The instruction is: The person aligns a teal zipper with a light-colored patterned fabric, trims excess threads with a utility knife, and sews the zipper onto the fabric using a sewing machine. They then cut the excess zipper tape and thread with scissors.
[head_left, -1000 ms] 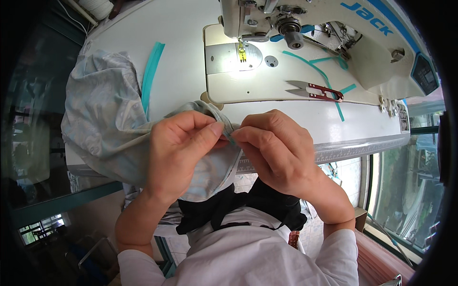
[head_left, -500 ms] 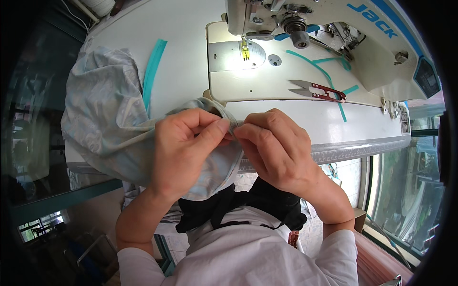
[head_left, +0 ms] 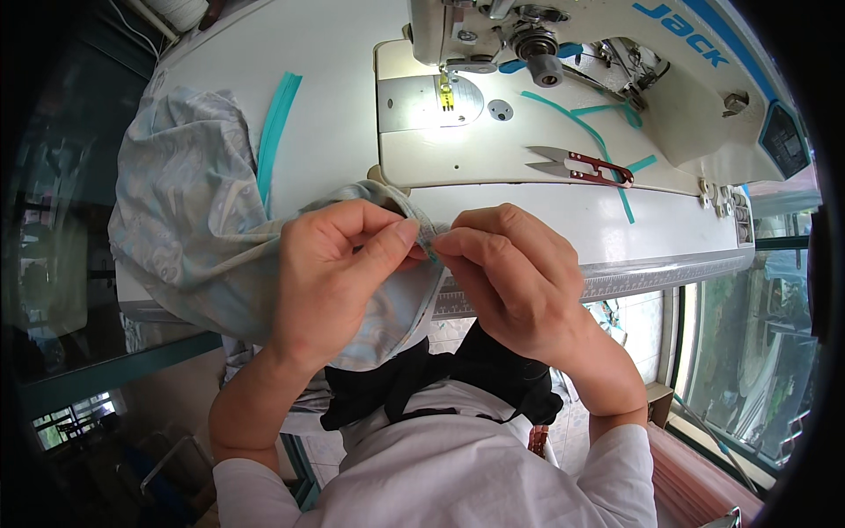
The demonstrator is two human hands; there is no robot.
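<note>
Pinching the cloth (head_left: 202, 229) hem between them, left hand (head_left: 339, 273) and right hand (head_left: 510, 273) meet fingertip-to-fingertip, hem running toward 12 o'clock, bulk trailing off around 9.

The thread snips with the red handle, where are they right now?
In the head view the thread snips lie on the sewing machine's bed, right of the needle plate, beyond the right hand and touching neither hand.
</note>
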